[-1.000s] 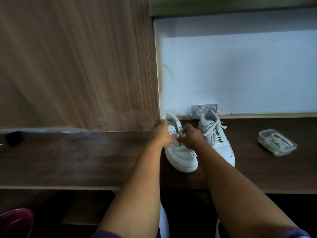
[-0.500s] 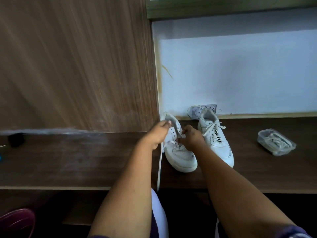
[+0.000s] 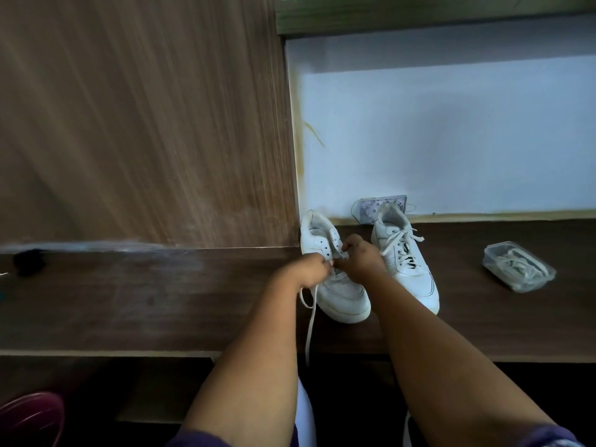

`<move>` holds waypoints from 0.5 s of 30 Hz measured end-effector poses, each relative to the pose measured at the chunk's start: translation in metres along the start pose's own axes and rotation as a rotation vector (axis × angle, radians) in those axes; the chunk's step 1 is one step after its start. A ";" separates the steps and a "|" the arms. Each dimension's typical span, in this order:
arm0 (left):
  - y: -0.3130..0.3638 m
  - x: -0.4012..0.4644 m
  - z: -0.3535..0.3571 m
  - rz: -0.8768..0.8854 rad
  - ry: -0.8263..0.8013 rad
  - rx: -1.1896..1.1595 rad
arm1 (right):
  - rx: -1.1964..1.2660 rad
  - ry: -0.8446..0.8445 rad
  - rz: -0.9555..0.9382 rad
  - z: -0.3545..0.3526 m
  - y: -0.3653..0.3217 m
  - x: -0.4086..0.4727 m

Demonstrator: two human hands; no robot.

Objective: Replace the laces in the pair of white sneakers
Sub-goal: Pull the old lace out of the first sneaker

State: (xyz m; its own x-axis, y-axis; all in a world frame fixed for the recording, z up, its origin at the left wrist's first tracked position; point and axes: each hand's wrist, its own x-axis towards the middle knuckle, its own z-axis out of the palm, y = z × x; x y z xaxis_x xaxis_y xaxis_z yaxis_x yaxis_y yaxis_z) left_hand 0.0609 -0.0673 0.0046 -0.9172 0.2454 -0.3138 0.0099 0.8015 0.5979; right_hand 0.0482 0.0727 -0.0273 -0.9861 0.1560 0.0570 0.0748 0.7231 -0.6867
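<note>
A loose white lace (image 3: 310, 321) hangs from the left hand (image 3: 309, 269) over the front edge of the dark wooden shelf (image 3: 161, 301). Left hand grips this lace, fingers curled. Right hand (image 3: 361, 258) pinches at the eyelets of the left sneaker (image 3: 335, 285); what it pinches appears to be lace, though the view is poor. Right sneaker (image 3: 404, 259) stands just beside, laced. Further right, a clear plastic container (image 3: 519, 271) holds laces. A patterned box (image 3: 371, 208) sits against the wall (image 3: 451, 124).
</note>
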 end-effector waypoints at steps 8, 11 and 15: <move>0.012 -0.050 -0.080 0.324 0.306 -1.709 | 0.016 -0.019 0.027 0.000 -0.001 0.002; 0.015 -0.055 -0.089 0.417 0.189 -1.927 | 0.005 -0.020 0.054 0.000 -0.002 0.001; 0.027 -0.054 -0.091 0.492 0.165 -2.055 | -0.020 0.031 0.007 0.000 -0.008 -0.002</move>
State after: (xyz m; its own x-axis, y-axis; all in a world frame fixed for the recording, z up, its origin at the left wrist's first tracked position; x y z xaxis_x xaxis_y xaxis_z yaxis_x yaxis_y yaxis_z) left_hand 0.0749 -0.1087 0.1045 -0.9955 0.0670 0.0666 -0.0366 -0.9235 0.3818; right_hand 0.0498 0.0671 -0.0220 -0.9805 0.1816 0.0752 0.0846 0.7352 -0.6725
